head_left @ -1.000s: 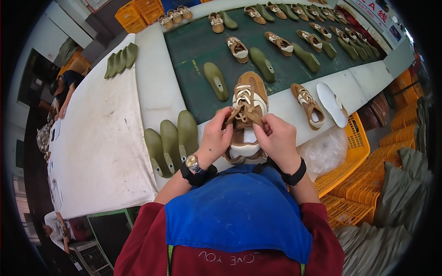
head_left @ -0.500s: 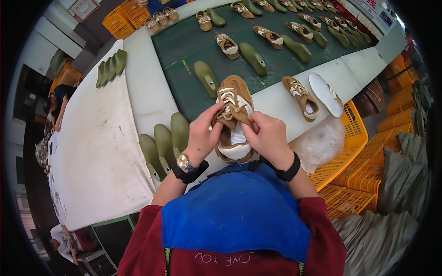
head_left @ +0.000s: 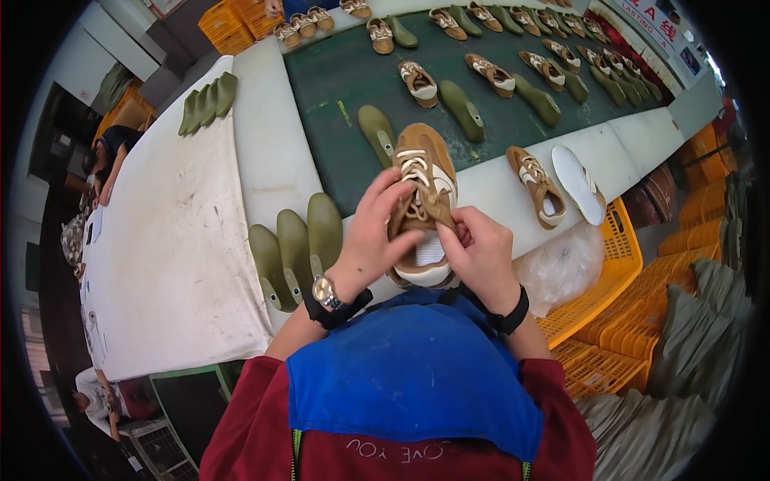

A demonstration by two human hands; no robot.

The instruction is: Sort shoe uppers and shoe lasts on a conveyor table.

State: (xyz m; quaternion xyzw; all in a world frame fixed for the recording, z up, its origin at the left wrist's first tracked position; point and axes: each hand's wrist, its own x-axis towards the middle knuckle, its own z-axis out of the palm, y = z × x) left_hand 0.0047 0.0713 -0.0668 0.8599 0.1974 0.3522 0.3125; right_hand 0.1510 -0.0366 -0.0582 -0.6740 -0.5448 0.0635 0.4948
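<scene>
A tan and white sneaker (head_left: 427,150), toe pointing away, is in front of me with its cream laces on top. My right hand (head_left: 483,252) pinches the brown edge of its opening and draws it to the right. On the shoe's left side, my left hand (head_left: 370,228) has thumb and fingers apart, fingertips beside the laces. A pale striped insole shows inside the opening. Just beyond the shoe lies a green shoe last (head_left: 375,132), and several more green lasts (head_left: 293,240) stand left of my left hand.
Sneakers and lasts stand in rows on the green conveyor belt (head_left: 337,84). A finished-looking sneaker (head_left: 536,184) and a white-soled one (head_left: 573,180) lie at right, by a yellow crate (head_left: 622,240) holding a clear plastic bag (head_left: 561,264). A white-covered table (head_left: 168,240) stands left.
My left hand has loosened from the opening's left edge and its fingers have spread. My right hand still pinches the edge. The view has shifted slightly.
</scene>
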